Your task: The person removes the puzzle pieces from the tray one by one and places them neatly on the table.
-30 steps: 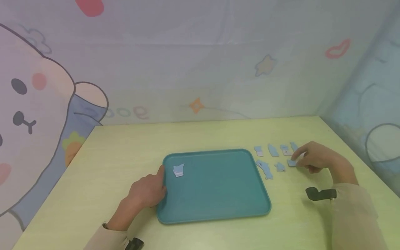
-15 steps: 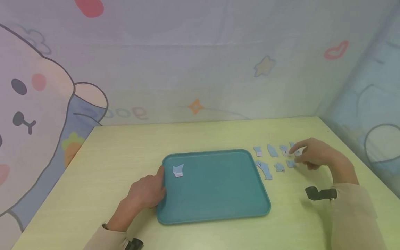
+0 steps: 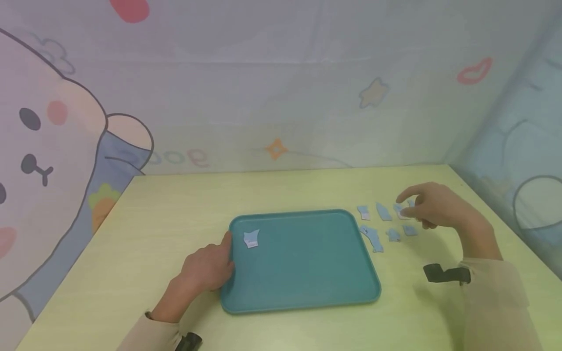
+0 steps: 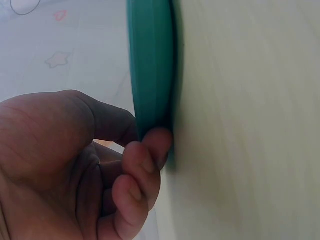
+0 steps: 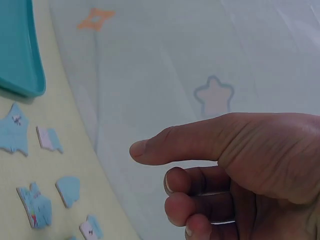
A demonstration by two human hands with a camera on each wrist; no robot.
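My left hand grips the left rim of a teal tray; in the left wrist view its curled fingertips touch the rim's outer side. A blue-and-white jigsaw puzzle piece lies in the tray's upper left. Over the loose pieces right of the tray hovers my right hand, thumb and index finger apart, with nothing between them. Beneath its fingertips is a puzzle piece, partly covered. A small blue piece lies just in front of it. The right wrist view shows the thumb extended and other fingers loosely bent.
Several more blue pieces lie in two rough rows beside the tray, including a long one close to its right rim. All rest on a pale yellow table. A printed cloth backdrop rises behind the far edge.
My right hand has lifted and shifted left and away from me, off the small blue piece and over the back row. The left hand and tray stay put.
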